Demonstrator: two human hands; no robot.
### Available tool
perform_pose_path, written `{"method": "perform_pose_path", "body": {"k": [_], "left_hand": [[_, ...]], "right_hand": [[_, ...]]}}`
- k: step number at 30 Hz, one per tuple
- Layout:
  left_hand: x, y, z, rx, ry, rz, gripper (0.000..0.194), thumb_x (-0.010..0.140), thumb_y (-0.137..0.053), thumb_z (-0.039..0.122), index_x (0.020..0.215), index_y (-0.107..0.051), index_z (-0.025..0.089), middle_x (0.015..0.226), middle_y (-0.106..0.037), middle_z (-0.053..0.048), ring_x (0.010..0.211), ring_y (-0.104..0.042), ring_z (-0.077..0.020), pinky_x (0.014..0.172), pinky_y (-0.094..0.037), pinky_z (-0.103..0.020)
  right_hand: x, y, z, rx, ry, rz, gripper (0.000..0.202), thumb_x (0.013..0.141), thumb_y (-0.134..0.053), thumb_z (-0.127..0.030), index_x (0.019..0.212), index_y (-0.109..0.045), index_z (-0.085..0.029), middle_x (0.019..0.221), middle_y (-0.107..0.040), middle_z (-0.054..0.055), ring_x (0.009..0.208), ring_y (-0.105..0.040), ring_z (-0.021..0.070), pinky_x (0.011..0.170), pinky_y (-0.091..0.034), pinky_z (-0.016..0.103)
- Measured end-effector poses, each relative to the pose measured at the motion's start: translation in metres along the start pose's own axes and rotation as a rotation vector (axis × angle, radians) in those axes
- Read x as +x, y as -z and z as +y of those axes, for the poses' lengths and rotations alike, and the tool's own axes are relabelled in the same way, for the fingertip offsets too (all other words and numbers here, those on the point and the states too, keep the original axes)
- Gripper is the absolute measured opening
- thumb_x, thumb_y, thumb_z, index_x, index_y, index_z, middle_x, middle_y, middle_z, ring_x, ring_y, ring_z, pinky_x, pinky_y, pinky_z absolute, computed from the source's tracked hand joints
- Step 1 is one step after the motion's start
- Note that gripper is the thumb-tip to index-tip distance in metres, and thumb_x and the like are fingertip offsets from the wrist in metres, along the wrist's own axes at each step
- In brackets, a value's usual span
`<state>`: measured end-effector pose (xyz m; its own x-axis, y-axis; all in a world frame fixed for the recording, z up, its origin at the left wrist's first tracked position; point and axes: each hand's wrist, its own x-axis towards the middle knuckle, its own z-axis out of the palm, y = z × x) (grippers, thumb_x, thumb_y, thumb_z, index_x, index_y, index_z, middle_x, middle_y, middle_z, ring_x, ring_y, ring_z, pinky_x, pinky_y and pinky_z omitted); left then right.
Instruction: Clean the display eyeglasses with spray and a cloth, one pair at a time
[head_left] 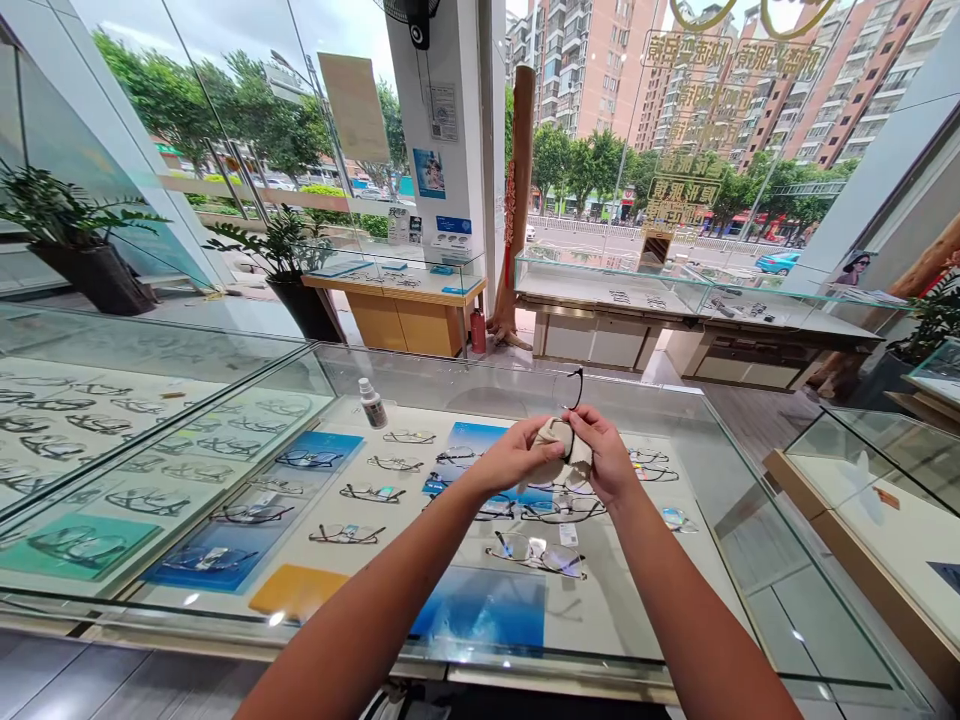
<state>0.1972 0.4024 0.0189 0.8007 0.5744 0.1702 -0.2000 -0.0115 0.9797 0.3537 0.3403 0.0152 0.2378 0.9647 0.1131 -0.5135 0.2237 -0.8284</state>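
Note:
Above the glass display case (720,560), both my hands are held close together. My left hand (517,458) is closed on a beige cleaning cloth (555,436), pinching it around the lower part of a pair of eyeglasses (579,386). The fingers of my right hand (606,452) grip the eyeglasses' dark frame, and a fold of the cloth hangs beside them. One rim of the eyeglasses sticks up above my fingers; the rest is mostly hidden by cloth and hands. A white spray bottle (371,405) stands on the case to the left.
Inside the case lie rows of eyeglasses (345,534), blue display mats (480,610) and a yellow piece (296,592). Another glass case (847,520) stands to the right. Farther off are a wooden cabinet (409,322), a potted plant (296,290) and large windows.

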Motion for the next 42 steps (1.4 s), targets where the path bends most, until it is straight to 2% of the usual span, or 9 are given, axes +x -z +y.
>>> {"method": "perform_pose_path", "body": {"k": [7, 10, 14, 16, 20, 25, 28, 33, 42], "left_hand": [[0.008, -0.005, -0.014, 0.031, -0.088, 0.182, 0.052, 0.08, -0.082, 0.062, 0.084, -0.06, 0.015, 0.073, -0.052, 0.002, 0.067, -0.045, -0.0106, 0.062, -0.035, -0.023], [0.005, -0.003, -0.005, 0.023, -0.068, 0.115, 0.053, 0.081, -0.081, 0.064, 0.086, -0.062, 0.014, 0.072, -0.052, 0.002, 0.065, -0.044, -0.0104, 0.062, -0.035, -0.023], [-0.001, 0.001, 0.008, 0.02, -0.007, -0.034, 0.051, 0.086, -0.079, 0.058, 0.105, -0.067, 0.013, 0.086, -0.062, -0.002, 0.075, -0.053, -0.0135, 0.068, -0.042, -0.025], [-0.002, 0.0, 0.009, 0.022, 0.0, -0.054, 0.051, 0.084, -0.083, 0.054, 0.111, -0.067, 0.014, 0.089, -0.063, -0.003, 0.077, -0.055, -0.0139, 0.07, -0.042, -0.025], [0.002, -0.005, -0.001, 0.009, -0.038, 0.058, 0.055, 0.072, -0.091, 0.053, 0.103, -0.065, 0.015, 0.083, -0.061, 0.0, 0.072, -0.052, -0.0127, 0.067, -0.041, -0.024], [0.005, -0.01, -0.01, 0.047, -0.1, 0.21, 0.053, 0.081, -0.08, 0.064, 0.084, -0.057, 0.016, 0.071, -0.05, 0.004, 0.064, -0.043, -0.0102, 0.061, -0.033, -0.023], [0.004, -0.01, -0.008, 0.049, -0.093, 0.196, 0.056, 0.082, -0.077, 0.069, 0.083, -0.057, 0.016, 0.071, -0.051, 0.003, 0.065, -0.044, -0.0111, 0.061, -0.034, -0.024], [0.005, -0.006, -0.002, 0.044, -0.066, 0.128, 0.059, 0.086, -0.07, 0.072, 0.098, -0.066, 0.015, 0.079, -0.06, 0.0, 0.069, -0.049, -0.0133, 0.065, -0.039, -0.025], [0.007, -0.001, -0.002, 0.056, -0.103, 0.243, 0.053, 0.089, -0.07, 0.067, 0.096, -0.066, 0.015, 0.077, -0.06, 0.001, 0.067, -0.047, -0.0124, 0.064, -0.037, -0.025]], "right_hand": [[-0.002, -0.004, 0.003, -0.018, -0.036, -0.062, 0.04, 0.064, -0.1, -0.047, 0.084, -0.075, -0.023, 0.08, -0.072, -0.003, 0.068, -0.062, 0.0108, 0.065, -0.052, 0.023], [-0.003, -0.003, -0.002, -0.037, -0.012, -0.047, 0.038, 0.066, -0.099, -0.046, 0.084, -0.075, -0.023, 0.082, -0.073, -0.003, 0.069, -0.062, 0.0113, 0.065, -0.053, 0.023], [-0.002, 0.0, -0.006, -0.026, 0.014, -0.014, 0.037, 0.066, -0.099, -0.045, 0.081, -0.074, -0.022, 0.085, -0.073, -0.003, 0.07, -0.062, 0.0111, 0.066, -0.053, 0.023], [-0.001, 0.001, -0.006, -0.024, 0.023, -0.004, 0.037, 0.065, -0.099, -0.045, 0.081, -0.074, -0.022, 0.086, -0.073, -0.003, 0.072, -0.062, 0.0112, 0.066, -0.053, 0.023], [-0.002, -0.001, -0.002, -0.047, 0.021, -0.03, 0.036, 0.068, -0.098, -0.046, 0.083, -0.074, -0.023, 0.084, -0.072, -0.003, 0.071, -0.061, 0.0111, 0.066, -0.051, 0.023], [-0.005, -0.006, 0.003, -0.06, 0.017, -0.081, 0.036, 0.071, -0.096, -0.048, 0.087, -0.074, -0.024, 0.084, -0.072, -0.002, 0.074, -0.063, 0.0134, 0.073, -0.053, 0.027], [-0.005, -0.006, 0.002, -0.069, 0.022, -0.057, 0.036, 0.071, -0.095, -0.047, 0.087, -0.074, -0.024, 0.083, -0.073, -0.002, 0.074, -0.064, 0.0145, 0.073, -0.054, 0.028], [-0.003, -0.002, -0.006, -0.035, 0.003, 0.003, 0.037, 0.068, -0.097, -0.046, 0.085, -0.074, -0.022, 0.083, -0.072, -0.002, 0.07, -0.063, 0.0123, 0.067, -0.054, 0.026], [0.004, 0.01, -0.016, 0.011, 0.109, 0.103, 0.037, 0.067, -0.097, -0.043, 0.089, -0.074, -0.025, 0.092, -0.074, -0.002, 0.069, -0.057, 0.0113, 0.064, -0.053, 0.026]]}}
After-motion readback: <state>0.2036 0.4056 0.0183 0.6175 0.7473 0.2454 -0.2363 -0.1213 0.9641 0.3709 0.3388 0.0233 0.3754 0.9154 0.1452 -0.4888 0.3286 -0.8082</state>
